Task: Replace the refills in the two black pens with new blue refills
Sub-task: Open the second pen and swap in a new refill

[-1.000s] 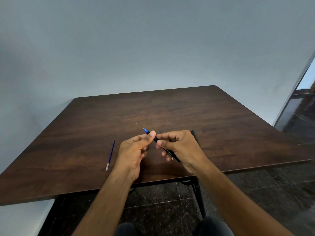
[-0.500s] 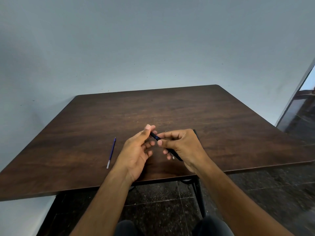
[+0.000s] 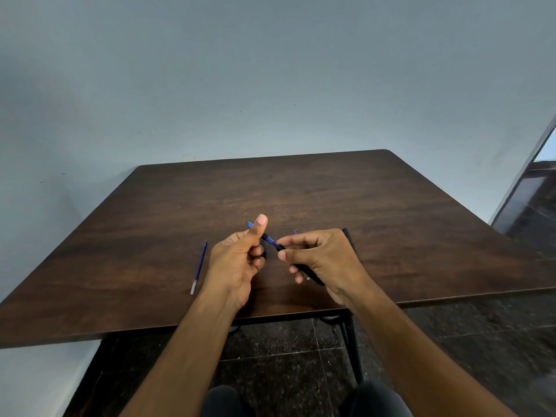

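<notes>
With your left hand (image 3: 237,260) pinching the tip piece and your right hand (image 3: 319,260) gripping the black pen (image 3: 307,270) at frame centre, a skewed pull could bend the blue refill (image 3: 272,241).

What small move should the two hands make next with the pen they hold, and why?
Probably draw the hands further apart along the pen's line. The right hand grips the black barrel, the left hand pinches the front piece with its blue tip, and a blue refill already shows in the gap between them, so the pen looks partly opened.
</notes>
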`<state>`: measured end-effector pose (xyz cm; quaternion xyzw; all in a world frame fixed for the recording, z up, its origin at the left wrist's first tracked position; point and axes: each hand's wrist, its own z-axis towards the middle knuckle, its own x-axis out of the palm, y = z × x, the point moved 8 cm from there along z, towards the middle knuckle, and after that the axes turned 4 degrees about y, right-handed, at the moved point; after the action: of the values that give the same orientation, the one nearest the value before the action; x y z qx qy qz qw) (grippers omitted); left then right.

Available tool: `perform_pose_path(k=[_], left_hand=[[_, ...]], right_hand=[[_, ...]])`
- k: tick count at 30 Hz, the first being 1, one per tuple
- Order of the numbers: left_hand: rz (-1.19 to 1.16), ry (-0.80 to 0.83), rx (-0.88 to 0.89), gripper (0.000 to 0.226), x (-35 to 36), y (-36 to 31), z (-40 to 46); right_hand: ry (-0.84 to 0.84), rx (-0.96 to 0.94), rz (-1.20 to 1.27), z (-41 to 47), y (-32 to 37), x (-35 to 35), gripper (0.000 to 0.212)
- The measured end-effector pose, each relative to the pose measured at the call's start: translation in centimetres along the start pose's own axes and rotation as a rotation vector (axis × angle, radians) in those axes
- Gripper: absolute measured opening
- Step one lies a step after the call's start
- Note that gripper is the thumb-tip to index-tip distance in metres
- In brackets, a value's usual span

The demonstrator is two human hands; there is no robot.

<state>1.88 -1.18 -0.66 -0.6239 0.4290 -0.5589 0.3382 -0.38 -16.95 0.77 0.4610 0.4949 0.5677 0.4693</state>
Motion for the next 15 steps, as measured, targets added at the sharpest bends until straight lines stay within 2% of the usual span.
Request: perform_pose_path(k=[8, 15], left_hand=[[0.035, 0.025, -0.005, 0.037, 0.2, 0.2, 0.1], [0.036, -0.060, 0.051, 0.035, -0.5, -0.8, 0.2]], right_hand=[[-0.022, -0.027, -0.048, -0.2, 0.2, 0.0, 0.008], [-0.049, -0.021, -0.056, 0.1, -0.1, -0.5, 0.006]])
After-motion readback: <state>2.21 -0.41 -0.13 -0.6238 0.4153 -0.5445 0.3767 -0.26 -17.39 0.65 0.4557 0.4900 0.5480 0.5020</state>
